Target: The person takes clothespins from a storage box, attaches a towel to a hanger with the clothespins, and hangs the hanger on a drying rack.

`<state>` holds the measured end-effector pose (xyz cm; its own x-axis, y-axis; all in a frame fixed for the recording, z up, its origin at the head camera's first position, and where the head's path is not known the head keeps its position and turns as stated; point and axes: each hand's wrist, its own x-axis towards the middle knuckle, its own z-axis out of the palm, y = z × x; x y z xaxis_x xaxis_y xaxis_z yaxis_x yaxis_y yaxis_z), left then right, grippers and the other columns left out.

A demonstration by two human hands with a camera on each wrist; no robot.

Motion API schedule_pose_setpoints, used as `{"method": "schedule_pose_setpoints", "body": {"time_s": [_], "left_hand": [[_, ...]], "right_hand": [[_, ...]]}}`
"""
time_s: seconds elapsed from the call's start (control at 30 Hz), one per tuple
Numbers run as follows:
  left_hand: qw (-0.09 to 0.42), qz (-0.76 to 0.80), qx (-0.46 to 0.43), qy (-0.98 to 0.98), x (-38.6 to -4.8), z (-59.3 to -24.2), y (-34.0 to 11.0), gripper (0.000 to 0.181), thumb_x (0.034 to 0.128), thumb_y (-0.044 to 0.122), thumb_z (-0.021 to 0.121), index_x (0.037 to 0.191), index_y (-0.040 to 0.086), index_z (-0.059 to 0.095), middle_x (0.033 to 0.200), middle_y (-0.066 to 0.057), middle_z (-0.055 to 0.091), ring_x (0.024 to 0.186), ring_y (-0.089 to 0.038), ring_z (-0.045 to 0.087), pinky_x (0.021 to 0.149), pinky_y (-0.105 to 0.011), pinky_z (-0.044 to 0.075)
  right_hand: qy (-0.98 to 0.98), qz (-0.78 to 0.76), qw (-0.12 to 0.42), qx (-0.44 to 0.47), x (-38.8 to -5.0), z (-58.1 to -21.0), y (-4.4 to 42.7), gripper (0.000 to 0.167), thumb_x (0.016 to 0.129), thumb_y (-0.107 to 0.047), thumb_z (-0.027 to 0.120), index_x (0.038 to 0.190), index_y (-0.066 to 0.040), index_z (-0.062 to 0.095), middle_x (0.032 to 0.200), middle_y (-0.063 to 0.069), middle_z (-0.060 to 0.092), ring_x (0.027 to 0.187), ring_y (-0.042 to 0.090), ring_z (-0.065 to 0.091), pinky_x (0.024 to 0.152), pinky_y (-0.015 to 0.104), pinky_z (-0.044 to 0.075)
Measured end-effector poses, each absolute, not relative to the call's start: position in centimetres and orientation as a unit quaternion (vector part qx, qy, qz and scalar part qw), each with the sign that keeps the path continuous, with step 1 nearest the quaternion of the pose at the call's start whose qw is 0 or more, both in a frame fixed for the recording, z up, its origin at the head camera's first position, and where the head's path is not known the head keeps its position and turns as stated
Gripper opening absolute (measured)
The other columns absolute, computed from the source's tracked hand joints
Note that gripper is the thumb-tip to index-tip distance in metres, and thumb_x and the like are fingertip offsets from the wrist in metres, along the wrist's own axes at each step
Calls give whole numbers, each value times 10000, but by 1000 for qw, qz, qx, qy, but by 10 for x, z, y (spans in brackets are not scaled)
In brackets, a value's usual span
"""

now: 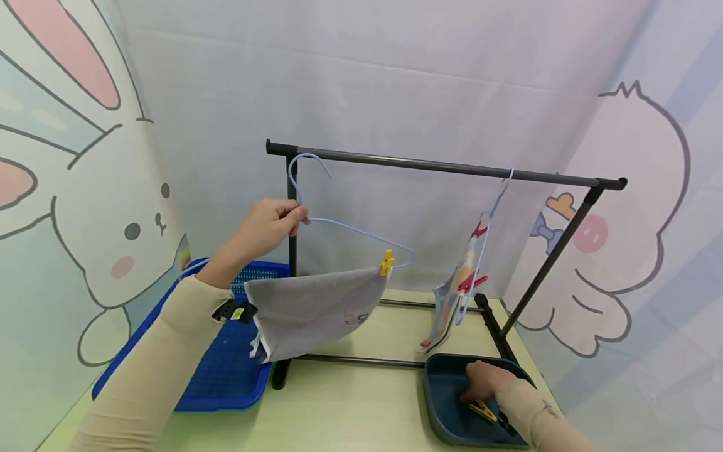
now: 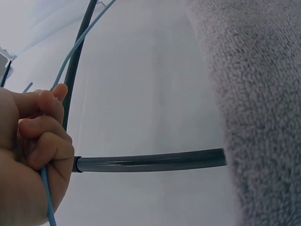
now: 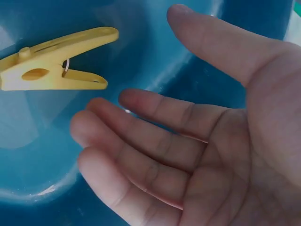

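Note:
Below its hook, a light-blue wire hanger [image 1: 361, 231] is held up by my left hand [image 1: 270, 227], whose fingers curl round the wire in the left wrist view. A grey towel [image 1: 316, 311] hangs on this hanger, with a yellow clothespin [image 1: 386, 262] at its right end; my forearm is by its left end. My right hand [image 1: 487, 380] reaches down into a dark blue-green basin [image 1: 446, 433]. In the right wrist view its fingers are spread and hold nothing, beside a loose yellow clothespin [image 3: 61, 61].
A black rack [image 1: 395, 162] stands on the pale table [image 1: 339, 408]. On its right, another hanger [image 1: 497, 204] carries a patterned cloth [image 1: 449, 301] with red clothespins [image 1: 471, 284]. A blue plastic basket [image 1: 220, 398] lies at the left.

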<state>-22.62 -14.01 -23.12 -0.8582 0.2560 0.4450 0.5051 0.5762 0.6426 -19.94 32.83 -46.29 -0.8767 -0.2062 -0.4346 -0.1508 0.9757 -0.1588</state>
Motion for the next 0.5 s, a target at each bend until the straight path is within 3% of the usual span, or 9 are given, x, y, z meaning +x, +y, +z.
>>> {"method": "schedule_pose_setpoints", "body": {"time_s": [0.13, 0.37, 0.5], "left_hand": [[160, -409, -228, -869, -227, -231, -135, 324, 1008, 275, 472, 833, 73, 654, 659, -73, 536, 567, -246, 382, 503, -299, 289], [161, -423, -228, -862, -229, -231, -128, 314, 1005, 287, 477, 879, 70, 666, 685, -79, 545, 615, -252, 399, 534, -311, 297], [155, -435, -225, -858, -230, -233, -126, 329, 1005, 286, 477, 826, 70, 648, 718, -72, 573, 615, -254, 393, 543, -319, 297]], "right_hand": [[965, -48, 238, -96, -201, -468, 328, 258, 746, -221, 773, 623, -108, 578, 543, -15, 490, 463, 112, 419, 473, 272, 327], [966, -44, 234, -104, -202, -471, 325, 253, 737, -210, 789, 750, -88, 568, 690, 32, 528, 593, 187, 507, 562, 370, 423], [968, -38, 221, -108, -202, -473, 324, 264, 714, -196, 804, 771, -88, 570, 701, 31, 524, 590, 182, 514, 548, 367, 442]]}}
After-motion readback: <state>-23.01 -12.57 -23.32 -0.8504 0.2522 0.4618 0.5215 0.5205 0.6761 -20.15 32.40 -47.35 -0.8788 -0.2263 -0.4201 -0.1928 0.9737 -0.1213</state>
